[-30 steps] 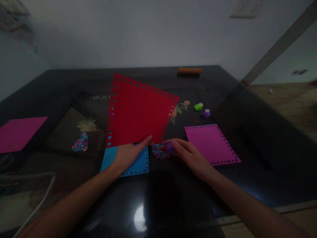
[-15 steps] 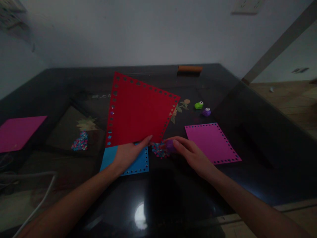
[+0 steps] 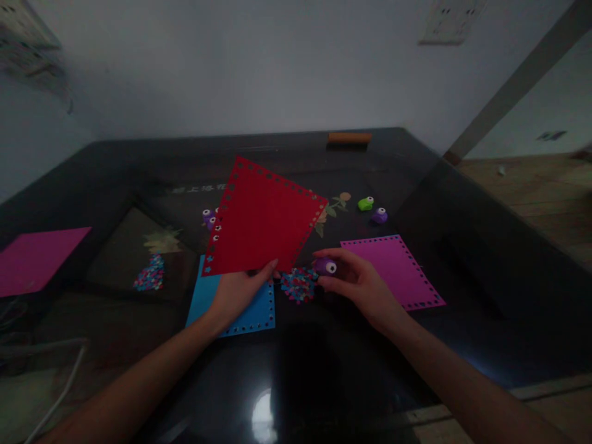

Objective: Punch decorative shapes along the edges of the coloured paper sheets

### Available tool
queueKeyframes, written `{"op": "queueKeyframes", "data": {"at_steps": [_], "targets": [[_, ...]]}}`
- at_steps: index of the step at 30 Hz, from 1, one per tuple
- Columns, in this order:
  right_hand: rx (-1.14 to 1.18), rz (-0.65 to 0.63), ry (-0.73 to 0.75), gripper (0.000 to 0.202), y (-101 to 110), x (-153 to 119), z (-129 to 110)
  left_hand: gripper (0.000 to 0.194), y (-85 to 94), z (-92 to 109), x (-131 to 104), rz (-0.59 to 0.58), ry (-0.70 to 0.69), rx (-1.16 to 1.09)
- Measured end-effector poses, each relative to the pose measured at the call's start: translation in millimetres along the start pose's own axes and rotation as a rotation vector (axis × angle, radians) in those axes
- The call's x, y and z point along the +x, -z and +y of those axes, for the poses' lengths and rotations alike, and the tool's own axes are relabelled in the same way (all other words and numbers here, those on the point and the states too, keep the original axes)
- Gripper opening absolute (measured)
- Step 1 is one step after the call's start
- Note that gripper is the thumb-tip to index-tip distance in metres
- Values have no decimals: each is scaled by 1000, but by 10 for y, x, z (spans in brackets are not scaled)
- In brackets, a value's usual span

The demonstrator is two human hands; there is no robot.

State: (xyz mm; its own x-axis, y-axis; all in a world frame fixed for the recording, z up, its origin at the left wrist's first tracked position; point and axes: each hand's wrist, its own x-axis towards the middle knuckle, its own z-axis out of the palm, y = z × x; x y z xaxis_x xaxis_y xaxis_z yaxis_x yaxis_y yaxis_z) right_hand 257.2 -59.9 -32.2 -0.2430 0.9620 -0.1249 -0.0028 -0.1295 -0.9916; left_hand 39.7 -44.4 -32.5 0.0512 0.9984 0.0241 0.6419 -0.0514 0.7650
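My left hand point(image 3: 243, 293) is closed on the lower edge of a red paper sheet point(image 3: 266, 216), thumb on top and the other fingers hidden beneath. Small punched holes run along the sheet's visible edges. In my right hand point(image 3: 361, 283) is a purple craft punch point(image 3: 325, 266), gripped between thumb and fingers, its white round part facing me. The punch is apart from the red sheet, just right of its lower corner. A heap of tiny coloured paper bits point(image 3: 298, 285) lies between my hands. Under my left hand rests a blue sheet point(image 3: 256, 314) with a punched border.
A pink punched sheet point(image 3: 393, 265) lies right, another pink sheet point(image 3: 41, 259) far left. Green point(image 3: 365, 203) and purple point(image 3: 380, 216) punches stand behind; more purple punches point(image 3: 209, 217) sit left of the red sheet. A second confetti heap point(image 3: 151, 273) and a brown roll point(image 3: 349, 138) are also on the table.
My right hand has turned the purple punch so its white part now shows, and its fingers are wider apart. The red sheet has tilted and shifted slightly, uncovering purple punches behind its left edge.
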Motion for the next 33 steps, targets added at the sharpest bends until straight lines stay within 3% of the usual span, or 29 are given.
{"op": "queueKeyframes", "data": {"at_steps": [5, 9, 19, 28, 33], "targets": [[-10, 17, -10, 36, 0, 15, 20, 26, -34, -66, 22, 47, -37, -49], [9, 28, -2, 38, 12, 35, 44, 22, -60, -106, 28, -8, -51, -168], [-36, 80, 43, 28, 74, 93, 39, 28, -25, -7, 27, -36, -59, -197], [-108, 217, 133, 34, 243, 105, -100, 21, -49, -37, 33, -94, -74, -351], [-229, 319, 261, 34, 484, 222, -214, 20, -72, -40, 35, -137, -66, -416]]}}
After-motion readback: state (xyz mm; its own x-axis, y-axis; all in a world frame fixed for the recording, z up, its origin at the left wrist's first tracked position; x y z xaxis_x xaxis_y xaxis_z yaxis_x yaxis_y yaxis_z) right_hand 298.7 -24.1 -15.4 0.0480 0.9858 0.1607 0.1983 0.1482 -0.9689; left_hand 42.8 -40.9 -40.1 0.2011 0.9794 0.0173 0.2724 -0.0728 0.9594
